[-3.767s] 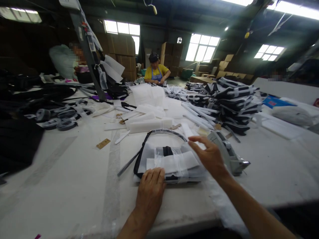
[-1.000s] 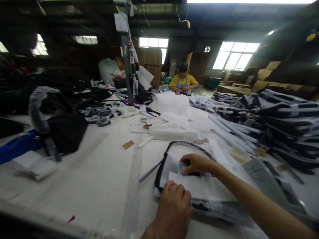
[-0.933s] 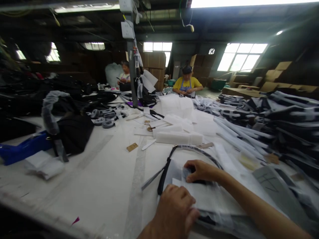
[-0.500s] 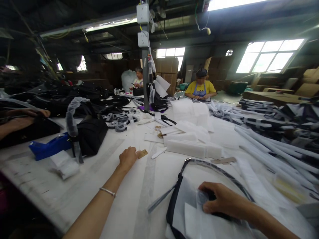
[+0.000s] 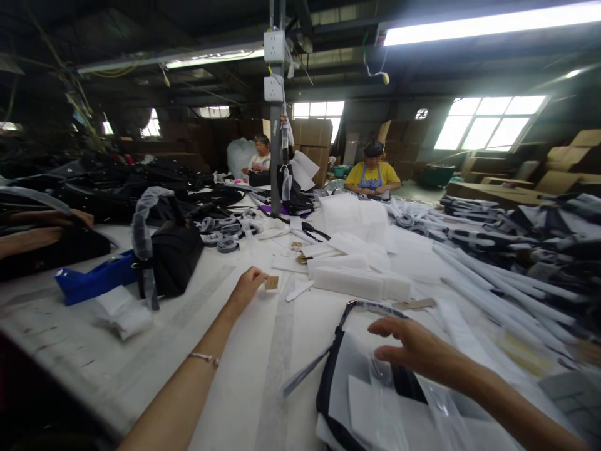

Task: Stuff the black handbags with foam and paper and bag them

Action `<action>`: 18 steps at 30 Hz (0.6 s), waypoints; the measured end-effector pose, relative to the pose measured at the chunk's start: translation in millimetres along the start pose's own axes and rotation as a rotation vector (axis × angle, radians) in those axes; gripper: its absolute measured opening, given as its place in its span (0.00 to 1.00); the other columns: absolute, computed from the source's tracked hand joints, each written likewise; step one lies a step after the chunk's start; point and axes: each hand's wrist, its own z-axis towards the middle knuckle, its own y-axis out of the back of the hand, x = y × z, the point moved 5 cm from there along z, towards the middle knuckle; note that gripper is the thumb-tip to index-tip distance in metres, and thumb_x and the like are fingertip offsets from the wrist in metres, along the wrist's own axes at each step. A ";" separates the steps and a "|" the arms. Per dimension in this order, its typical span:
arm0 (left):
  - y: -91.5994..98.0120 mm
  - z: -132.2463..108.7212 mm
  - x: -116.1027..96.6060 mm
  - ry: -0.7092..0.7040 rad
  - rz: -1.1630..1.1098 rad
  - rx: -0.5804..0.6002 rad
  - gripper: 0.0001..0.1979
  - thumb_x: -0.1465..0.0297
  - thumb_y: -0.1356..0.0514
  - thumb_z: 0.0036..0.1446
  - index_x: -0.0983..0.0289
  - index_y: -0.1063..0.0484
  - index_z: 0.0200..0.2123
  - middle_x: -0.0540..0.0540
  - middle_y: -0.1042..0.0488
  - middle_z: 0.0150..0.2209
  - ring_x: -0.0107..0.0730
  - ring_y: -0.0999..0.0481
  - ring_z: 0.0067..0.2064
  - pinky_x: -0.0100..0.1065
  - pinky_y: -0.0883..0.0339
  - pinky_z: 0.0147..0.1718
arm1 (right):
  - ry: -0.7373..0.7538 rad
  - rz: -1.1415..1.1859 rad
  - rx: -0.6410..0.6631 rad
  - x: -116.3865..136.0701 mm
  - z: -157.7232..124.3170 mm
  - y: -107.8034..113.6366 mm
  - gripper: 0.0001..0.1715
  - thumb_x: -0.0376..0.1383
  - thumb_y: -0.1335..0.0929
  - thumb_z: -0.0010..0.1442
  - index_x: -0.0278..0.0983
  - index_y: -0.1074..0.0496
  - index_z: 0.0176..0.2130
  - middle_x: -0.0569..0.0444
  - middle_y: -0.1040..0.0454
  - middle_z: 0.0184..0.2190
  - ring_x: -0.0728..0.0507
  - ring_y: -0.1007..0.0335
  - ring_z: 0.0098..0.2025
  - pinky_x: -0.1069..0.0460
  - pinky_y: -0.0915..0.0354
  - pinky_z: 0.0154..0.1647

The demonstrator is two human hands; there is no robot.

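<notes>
The left hand now pinches 1 brown card at its fingertips; the right hand has loosened its grip, fingers parted above the wrapped bag on the desk below. So the card is secured, the bag unheld.

From my head feed I have both bare forearms in view. My left forearm rises from the bottom edge, slanting up and rightward, the wrist nearly in line with it. My left hand is the farther reached of the two, back upward, thumb and forefinger brought together in a pinch, the other fingers curled. My right forearm enters from the lower right corner and angles up to the left. My right hand is spread: the fingers lightly bent and pointing leftward, the thumb below and well apart from them.
</notes>
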 end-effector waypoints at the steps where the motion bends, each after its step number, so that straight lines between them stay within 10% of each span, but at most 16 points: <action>1: -0.7 -9.5 -10.2 -0.060 -0.099 0.017 0.12 0.60 0.48 0.63 0.63 0.37 0.34 0.59 0.23 0.41 0.40 0.24 0.47 0.40 0.34 0.48 | 0.023 0.041 -0.050 8.0 2.0 3.0 0.24 0.45 0.27 0.50 0.42 0.22 0.47 0.48 0.22 0.47 0.35 0.27 0.47 0.45 0.32 0.49; 9: -15.5 -104.4 -85.1 -0.273 -0.656 0.273 0.17 0.54 0.42 0.60 0.61 0.39 0.33 0.50 0.26 0.24 0.34 0.23 0.34 0.35 0.32 0.41 | 0.143 0.611 -0.121 91.1 8.8 -17.8 0.30 0.48 0.27 0.52 0.36 0.27 0.50 0.47 0.24 0.47 0.43 0.25 0.37 0.50 0.29 0.33; 18: -34.9 -161.9 -116.2 -0.154 -1.169 0.355 0.17 0.58 0.36 0.58 0.63 0.37 0.29 0.47 0.31 0.23 0.25 0.31 0.26 0.27 0.36 0.28 | 0.104 1.081 0.358 141.2 -22.0 -68.5 0.38 0.49 0.22 0.47 0.37 0.30 0.52 0.49 0.25 0.41 0.45 0.24 0.32 0.52 0.28 0.30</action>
